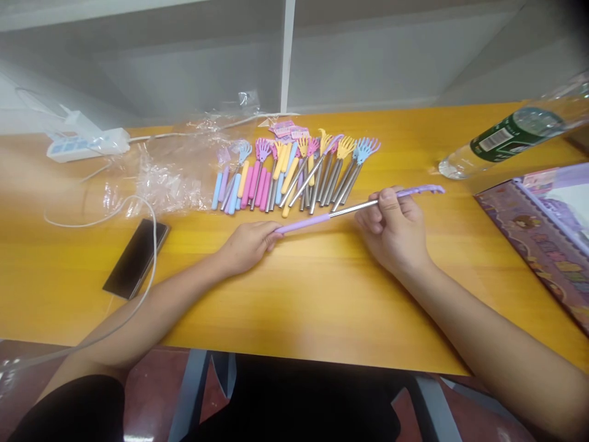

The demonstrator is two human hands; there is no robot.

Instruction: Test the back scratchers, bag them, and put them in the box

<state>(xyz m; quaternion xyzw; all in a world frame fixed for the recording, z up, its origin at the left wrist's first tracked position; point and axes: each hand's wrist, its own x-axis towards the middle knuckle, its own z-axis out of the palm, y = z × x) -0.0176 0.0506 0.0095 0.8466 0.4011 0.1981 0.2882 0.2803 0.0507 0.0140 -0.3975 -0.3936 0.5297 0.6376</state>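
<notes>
Between my two hands runs a back scratcher (353, 209) with a purple handle, a thin metal rod and a purple claw head. My left hand (251, 245) is closed on the end of its handle. My right hand (393, 227) pinches the rod just below the claw, which points to the right. Beyond my hands lies a row of back scratcher parts: blue scratcher heads (367, 149), yellow scratcher heads (346, 147) and pink ones on metal rods, with loose pink handles (264, 190) and other handles in blue, yellow and purple.
Crumpled clear plastic bags (172, 178) lie left of the row, near a white power strip (92, 146). A phone (137, 259) rests by my left forearm, with a white cable (154, 245) across it. At the right stand a water bottle (506, 136) and a printed box (529, 239).
</notes>
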